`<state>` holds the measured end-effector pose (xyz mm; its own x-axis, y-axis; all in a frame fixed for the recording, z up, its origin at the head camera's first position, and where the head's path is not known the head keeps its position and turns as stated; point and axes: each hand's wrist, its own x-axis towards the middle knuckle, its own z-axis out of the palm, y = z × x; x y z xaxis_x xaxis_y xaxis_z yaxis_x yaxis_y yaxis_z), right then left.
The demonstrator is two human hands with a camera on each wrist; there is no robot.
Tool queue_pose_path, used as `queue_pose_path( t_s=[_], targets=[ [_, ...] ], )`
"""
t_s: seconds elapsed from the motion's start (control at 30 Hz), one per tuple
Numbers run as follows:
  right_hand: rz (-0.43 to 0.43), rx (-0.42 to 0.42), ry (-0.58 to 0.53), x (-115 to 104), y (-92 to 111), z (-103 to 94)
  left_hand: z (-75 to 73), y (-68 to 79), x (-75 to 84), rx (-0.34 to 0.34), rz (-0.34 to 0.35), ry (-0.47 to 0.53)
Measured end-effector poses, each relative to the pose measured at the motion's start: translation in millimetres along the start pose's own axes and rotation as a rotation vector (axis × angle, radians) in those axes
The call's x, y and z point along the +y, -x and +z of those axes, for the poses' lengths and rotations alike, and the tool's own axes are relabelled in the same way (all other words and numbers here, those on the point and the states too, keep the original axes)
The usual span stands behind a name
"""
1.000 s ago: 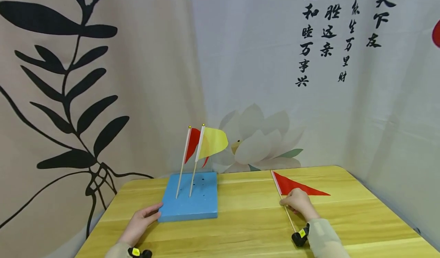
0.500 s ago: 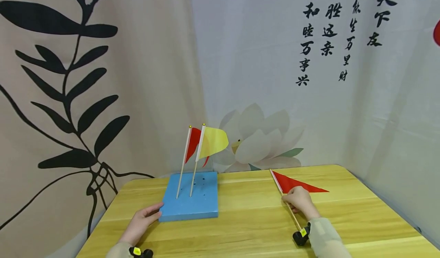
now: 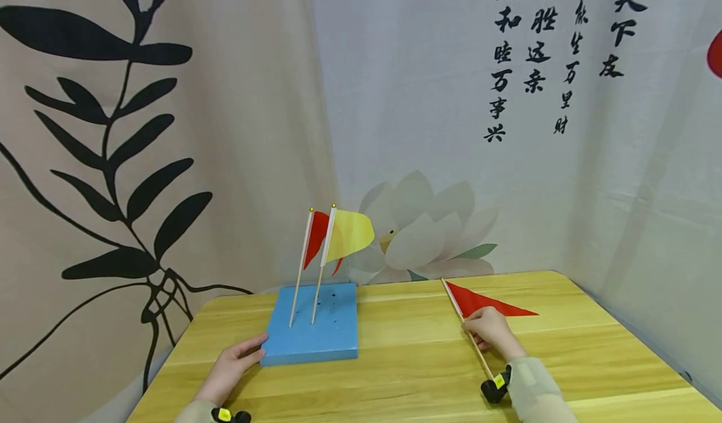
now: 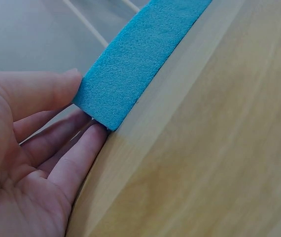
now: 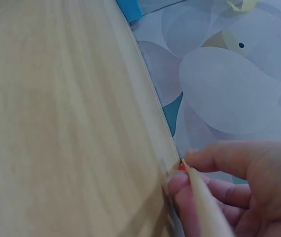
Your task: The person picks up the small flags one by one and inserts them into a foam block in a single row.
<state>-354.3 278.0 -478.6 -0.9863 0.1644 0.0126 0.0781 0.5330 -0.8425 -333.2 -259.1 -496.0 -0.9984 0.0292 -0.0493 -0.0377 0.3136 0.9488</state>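
On the table's left half lies a blue foam board (image 3: pixel 310 341) with small holes in its top. A red flag (image 3: pixel 316 241) and a yellow flag (image 3: pixel 348 235) stand in it on thin sticks, leaning slightly right. At the board's near left corner, my left hand (image 3: pixel 231 363) touches the side with fairly straight fingers; in the left wrist view its thumb (image 4: pixel 47 91) meets the upper edge. To the right, my right hand (image 3: pixel 491 332) pinches the stick of a red triangular flag (image 3: pixel 479 301) just below the cloth. In the right wrist view the stick (image 5: pixel 204 202) runs between thumb and fingers.
Everything rests on a wooden table (image 3: pixel 406 373) with a rounded far right corner. Close behind it hangs a pale curtain (image 3: pixel 259 128) printed with leaves, a lotus and black characters. Each wrist wears a small black camera (image 3: pixel 495 388).
The red triangular flag has shifted slightly left at its tip, and the stick's lower end slightly right, in my right hand. My left hand stays against the board.
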Motion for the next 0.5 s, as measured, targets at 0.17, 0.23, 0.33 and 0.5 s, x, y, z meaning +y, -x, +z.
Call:
queue_pose_path(
  t_s=[0.17,0.23,0.33,0.5],
  targets=[
    [0.023,-0.021,-0.104,-4,4,-0.8,0.5,0.7,1.6,-0.001,0.001,0.0],
    [0.022,-0.027,-0.141,-5,4,-1.7,0.7,0.7,1.9,0.0,-0.001,-0.003],
    [0.009,-0.026,-0.156,-7,3,-3.7,0.7,0.4,1.5,0.001,-0.005,-0.004],
    [-0.023,-0.013,-0.098,-15,2,-8.0,0.2,0.8,0.8,0.002,0.001,-0.006]
  ],
)
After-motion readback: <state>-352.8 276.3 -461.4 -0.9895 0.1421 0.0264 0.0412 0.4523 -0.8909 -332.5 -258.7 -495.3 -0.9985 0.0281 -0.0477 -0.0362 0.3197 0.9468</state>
